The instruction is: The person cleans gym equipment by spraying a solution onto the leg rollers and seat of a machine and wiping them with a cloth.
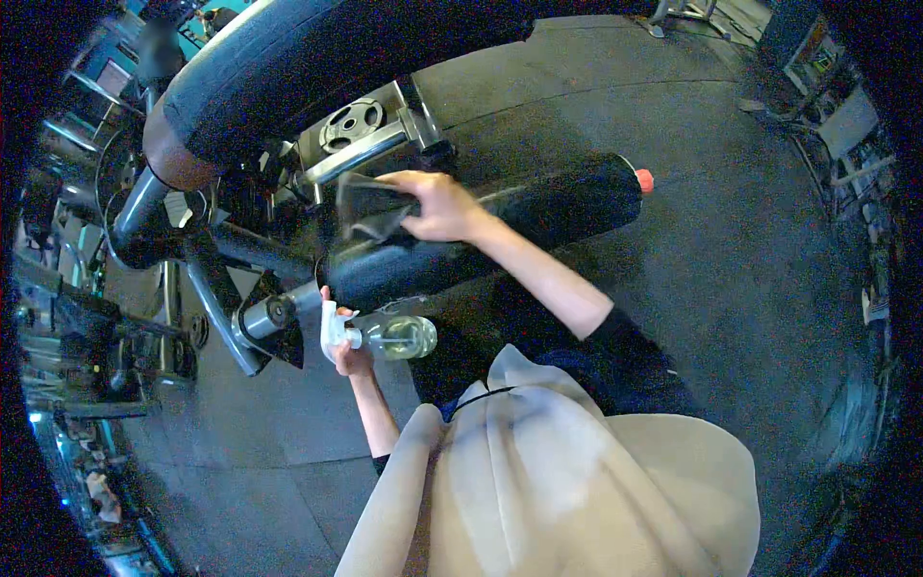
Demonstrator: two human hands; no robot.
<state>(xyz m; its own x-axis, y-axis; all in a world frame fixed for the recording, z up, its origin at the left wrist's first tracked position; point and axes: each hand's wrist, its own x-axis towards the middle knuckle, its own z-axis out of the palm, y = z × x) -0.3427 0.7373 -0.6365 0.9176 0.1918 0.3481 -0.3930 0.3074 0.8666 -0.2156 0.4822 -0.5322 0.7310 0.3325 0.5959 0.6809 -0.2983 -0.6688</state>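
Observation:
My left hand (pixel 352 360) is closed around the neck of a spray bottle (pixel 402 338) with a white trigger head. The clear bottle lies sideways in the grip, its base toward the right, and some liquid shows inside. Above it, my right hand (pixel 444 206) pinches a dark cloth (pixel 377 221), smeared by motion. The cloth overlaps a long black padded roller (pixel 567 204) of a gym machine. A red cap (pixel 645 181) marks the roller's right end.
A second, larger black pad (pixel 346 72) arches across the top. Metal frame tubes (pixel 216 298) and a grey weight plate (pixel 352 125) are at the left. More gym equipment (pixel 841 135) lines the right side. Dark rubber flooring (pixel 750 317) lies around, and a beige apron (pixel 548 471) hangs in front of me.

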